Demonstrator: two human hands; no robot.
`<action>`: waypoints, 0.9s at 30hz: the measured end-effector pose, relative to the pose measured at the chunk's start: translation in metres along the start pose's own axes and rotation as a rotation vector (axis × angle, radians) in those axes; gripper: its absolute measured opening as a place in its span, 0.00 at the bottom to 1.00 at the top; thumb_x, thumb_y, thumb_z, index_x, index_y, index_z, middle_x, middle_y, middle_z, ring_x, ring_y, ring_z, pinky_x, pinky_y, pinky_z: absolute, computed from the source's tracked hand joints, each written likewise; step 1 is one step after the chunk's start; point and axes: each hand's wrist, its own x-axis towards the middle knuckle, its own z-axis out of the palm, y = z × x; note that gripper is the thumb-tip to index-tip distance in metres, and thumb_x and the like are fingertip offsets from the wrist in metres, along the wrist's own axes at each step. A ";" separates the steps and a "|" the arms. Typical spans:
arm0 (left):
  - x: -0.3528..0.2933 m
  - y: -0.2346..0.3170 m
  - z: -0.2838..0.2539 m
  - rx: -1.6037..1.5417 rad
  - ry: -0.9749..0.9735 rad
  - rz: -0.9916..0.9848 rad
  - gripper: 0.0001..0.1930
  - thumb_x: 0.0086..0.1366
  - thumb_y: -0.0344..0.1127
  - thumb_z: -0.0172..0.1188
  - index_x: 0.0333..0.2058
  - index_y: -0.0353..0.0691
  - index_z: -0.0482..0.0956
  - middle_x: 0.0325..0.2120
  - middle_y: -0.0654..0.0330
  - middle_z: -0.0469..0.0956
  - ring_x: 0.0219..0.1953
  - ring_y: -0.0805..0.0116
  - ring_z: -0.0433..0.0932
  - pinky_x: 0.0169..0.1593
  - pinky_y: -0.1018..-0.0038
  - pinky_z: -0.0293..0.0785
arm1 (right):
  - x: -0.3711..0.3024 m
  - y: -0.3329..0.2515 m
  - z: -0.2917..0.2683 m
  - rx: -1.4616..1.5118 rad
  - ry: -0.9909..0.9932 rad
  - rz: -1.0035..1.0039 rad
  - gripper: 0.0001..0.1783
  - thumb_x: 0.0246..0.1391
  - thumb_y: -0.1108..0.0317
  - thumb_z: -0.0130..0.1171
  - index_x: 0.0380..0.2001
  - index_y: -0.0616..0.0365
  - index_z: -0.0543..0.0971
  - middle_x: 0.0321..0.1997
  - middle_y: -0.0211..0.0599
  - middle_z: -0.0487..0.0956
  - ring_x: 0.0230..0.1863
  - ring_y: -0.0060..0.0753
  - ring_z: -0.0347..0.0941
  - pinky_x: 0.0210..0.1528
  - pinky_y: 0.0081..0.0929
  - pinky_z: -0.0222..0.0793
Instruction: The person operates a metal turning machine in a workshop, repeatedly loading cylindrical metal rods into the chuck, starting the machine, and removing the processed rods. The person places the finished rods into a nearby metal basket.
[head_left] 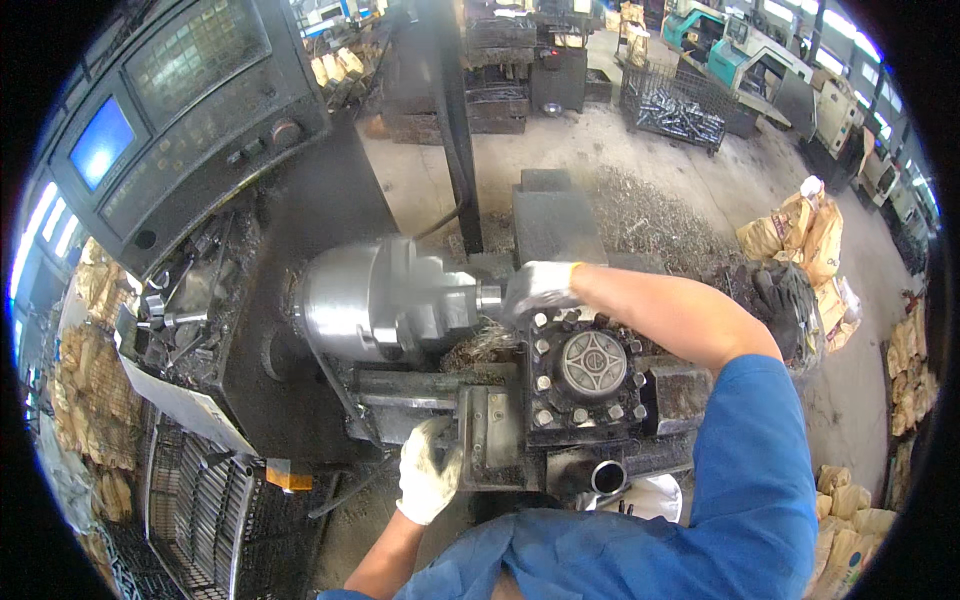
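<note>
A lathe chuck (365, 300) with stepped jaws grips a short, shiny metal cylinder (489, 296). My right hand (540, 287), in a white glove, has its fingers closed around the free end of that cylinder; the fingertips are partly hidden. Just in front of this hand sits the square tool turret (590, 375), with a round cap and several bolts. My left hand (430, 472), gloved as well, lies beside the left edge of the metal carriage (490, 435). Its thumb stands apart from the fingers, and nothing shows in it.
A control panel (190, 110) with a lit blue screen rises at the left. Below it, a tray (185, 390) holds metal parts and tools. Metal chips (650, 215) litter the floor behind the machine. A wire bin (675, 105) of parts and paper sacks (800, 235) stand farther off.
</note>
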 end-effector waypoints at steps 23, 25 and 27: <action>0.241 -0.026 -0.096 0.673 -0.065 0.349 0.46 0.50 0.43 0.72 0.67 0.29 0.68 0.66 0.36 0.71 0.69 0.37 0.69 0.75 0.48 0.62 | -0.107 0.156 -0.098 -0.594 1.093 0.716 0.32 0.51 0.71 0.66 0.61 0.63 0.75 0.57 0.56 0.83 0.49 0.54 0.86 0.48 0.51 0.82; 0.259 -0.024 -0.099 0.580 -0.189 0.252 0.44 0.46 0.36 0.73 0.64 0.32 0.71 0.64 0.39 0.74 0.69 0.40 0.69 0.74 0.49 0.63 | -0.107 0.183 -0.078 -0.451 1.117 0.381 0.29 0.52 0.72 0.62 0.59 0.65 0.77 0.54 0.57 0.84 0.51 0.55 0.85 0.52 0.45 0.81; 0.244 -0.012 -0.076 0.635 -0.053 0.466 0.39 0.48 0.31 0.70 0.63 0.32 0.73 0.63 0.40 0.74 0.69 0.41 0.69 0.75 0.46 0.61 | -0.132 0.213 -0.072 -0.061 1.045 0.539 0.26 0.52 0.71 0.63 0.56 0.66 0.81 0.49 0.56 0.86 0.52 0.46 0.84 0.54 0.38 0.80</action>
